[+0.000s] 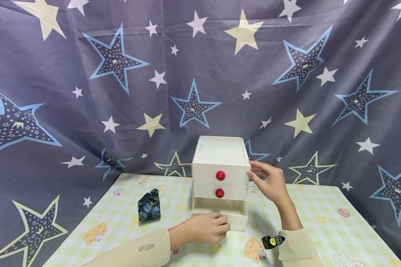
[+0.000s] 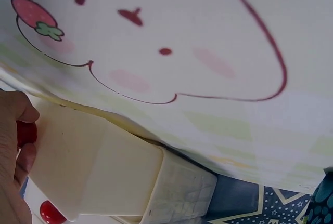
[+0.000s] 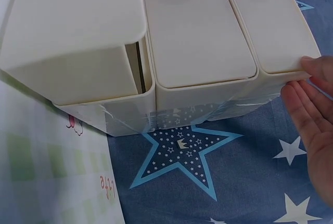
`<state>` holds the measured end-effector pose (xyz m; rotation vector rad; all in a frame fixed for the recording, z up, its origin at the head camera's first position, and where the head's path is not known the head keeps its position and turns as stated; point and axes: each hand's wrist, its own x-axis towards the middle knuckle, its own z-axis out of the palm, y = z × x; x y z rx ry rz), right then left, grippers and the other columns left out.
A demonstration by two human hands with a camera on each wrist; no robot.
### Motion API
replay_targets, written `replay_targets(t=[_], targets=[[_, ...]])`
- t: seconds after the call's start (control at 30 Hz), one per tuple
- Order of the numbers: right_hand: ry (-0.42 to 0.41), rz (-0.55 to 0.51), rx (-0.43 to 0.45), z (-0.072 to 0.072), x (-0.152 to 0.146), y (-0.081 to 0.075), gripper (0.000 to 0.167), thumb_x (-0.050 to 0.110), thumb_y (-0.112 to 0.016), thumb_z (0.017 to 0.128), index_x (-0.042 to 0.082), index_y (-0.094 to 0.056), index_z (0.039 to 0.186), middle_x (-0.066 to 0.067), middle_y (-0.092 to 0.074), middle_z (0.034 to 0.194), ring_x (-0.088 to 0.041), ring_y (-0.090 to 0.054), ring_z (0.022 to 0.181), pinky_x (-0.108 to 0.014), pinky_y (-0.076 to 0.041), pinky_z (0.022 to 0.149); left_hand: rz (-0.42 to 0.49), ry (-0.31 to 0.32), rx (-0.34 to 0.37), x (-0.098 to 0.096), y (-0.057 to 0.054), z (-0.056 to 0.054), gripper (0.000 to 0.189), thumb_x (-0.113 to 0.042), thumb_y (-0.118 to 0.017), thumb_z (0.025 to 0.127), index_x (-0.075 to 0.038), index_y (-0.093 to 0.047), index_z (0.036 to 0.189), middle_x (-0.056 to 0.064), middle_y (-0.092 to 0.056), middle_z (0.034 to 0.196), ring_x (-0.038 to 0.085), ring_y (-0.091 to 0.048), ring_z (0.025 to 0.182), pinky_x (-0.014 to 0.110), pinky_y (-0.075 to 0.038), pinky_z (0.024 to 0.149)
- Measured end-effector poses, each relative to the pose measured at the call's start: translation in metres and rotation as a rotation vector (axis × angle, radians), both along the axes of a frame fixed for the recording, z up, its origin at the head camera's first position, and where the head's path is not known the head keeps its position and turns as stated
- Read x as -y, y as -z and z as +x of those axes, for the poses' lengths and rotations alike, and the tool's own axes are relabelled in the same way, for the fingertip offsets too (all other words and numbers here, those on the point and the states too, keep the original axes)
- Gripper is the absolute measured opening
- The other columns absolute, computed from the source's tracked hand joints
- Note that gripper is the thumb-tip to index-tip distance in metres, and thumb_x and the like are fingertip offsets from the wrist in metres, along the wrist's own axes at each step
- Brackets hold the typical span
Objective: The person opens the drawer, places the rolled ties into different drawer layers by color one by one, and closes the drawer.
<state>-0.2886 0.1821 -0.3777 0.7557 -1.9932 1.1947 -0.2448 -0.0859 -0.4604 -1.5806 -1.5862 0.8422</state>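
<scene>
A white three-drawer desktop cabinet (image 1: 222, 150) has two red round knobs showing in the head view. Its bottom drawer (image 1: 237, 221) is pulled part way out, and the bit of its inside that shows looks bare. My left hand (image 1: 207, 228) is at that drawer's front; in the left wrist view its thumb and fingers pinch the red knob (image 2: 26, 133). At the cabinet's upper right edge, my right hand (image 1: 270, 181) holds the corner, thumb on the front of the top drawer (image 3: 281, 26) and fingers along the side. The top and middle drawers are closed.
A dark blue floral-patterned item (image 1: 149, 205), kind unclear, stands on the table left of the cabinet. Near my right cuff is a small black and yellow object (image 1: 272, 241). A checked tablecloth (image 1: 320, 211) covers the table; a starry curtain (image 1: 214, 66) hangs behind.
</scene>
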Motion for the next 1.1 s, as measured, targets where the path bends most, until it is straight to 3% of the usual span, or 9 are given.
replay_targets(t=[0.4,0.63,0.73,0.83,1.0,1.1], targets=[[-0.024,-0.002,0.005,-0.001,-0.001,0.0,0.033,0.001,-0.079,0.088,0.001,-0.074,0.12,-0.01,-0.077,0.102,-0.026,-0.075,0.09,-0.017,-0.055,0.08,0.043,0.071,-0.016,-0.002,-0.002,0.01,0.027,-0.021,-0.053,0.106,-0.032,-0.073,0.093,-0.009,-0.058,0.103,0.012,-0.052,0.094,0.022,-0.049,0.075],[-0.023,-0.005,0.007,-0.002,-0.001,0.001,0.032,0.001,-0.08,0.088,0.001,-0.074,0.12,-0.01,-0.077,0.102,-0.025,-0.075,0.089,-0.018,-0.055,0.079,0.074,0.112,-0.024,-0.002,0.002,0.007,0.06,-0.006,-0.023,0.11,-0.033,-0.072,0.087,-0.008,-0.057,0.097,0.013,-0.052,0.088,0.023,-0.048,0.07],[-0.012,-0.001,0.007,-0.002,0.001,0.001,0.033,-0.001,-0.08,0.087,0.0,-0.074,0.12,-0.011,-0.077,0.101,-0.026,-0.075,0.089,-0.018,-0.055,0.079,0.073,0.117,-0.03,-0.002,0.004,0.006,0.066,-0.002,-0.018,0.109,-0.032,-0.072,0.087,-0.007,-0.057,0.095,0.013,-0.051,0.086,0.023,-0.048,0.068],[0.001,0.003,0.0,0.0,0.003,-0.001,0.034,-0.006,-0.079,0.085,-0.004,-0.073,0.118,-0.015,-0.076,0.101,-0.03,-0.075,0.088,-0.021,-0.057,0.078,0.066,0.106,-0.033,-0.001,0.003,0.008,0.061,-0.004,-0.022,0.109,-0.031,-0.072,0.088,-0.006,-0.057,0.095,0.014,-0.051,0.086,0.024,-0.049,0.068],[0.015,0.007,-0.009,0.003,0.006,-0.004,0.033,-0.012,-0.078,0.083,-0.01,-0.071,0.116,-0.021,-0.075,0.099,-0.036,-0.074,0.087,-0.033,-0.058,0.077,0.067,0.077,-0.021,-0.002,0.0,0.011,0.037,-0.013,-0.045,0.108,-0.03,-0.073,0.09,-0.006,-0.056,0.097,0.014,-0.05,0.087,0.025,-0.049,0.07],[0.018,0.008,-0.007,0.003,0.005,-0.004,0.033,-0.01,-0.078,0.084,-0.008,-0.072,0.116,-0.019,-0.076,0.1,-0.034,-0.074,0.087,-0.029,-0.058,0.077,0.079,0.071,-0.016,-0.003,0.0,0.012,0.028,-0.017,-0.054,0.105,-0.03,-0.073,0.089,-0.006,-0.056,0.096,0.014,-0.049,0.086,0.025,-0.048,0.07]])
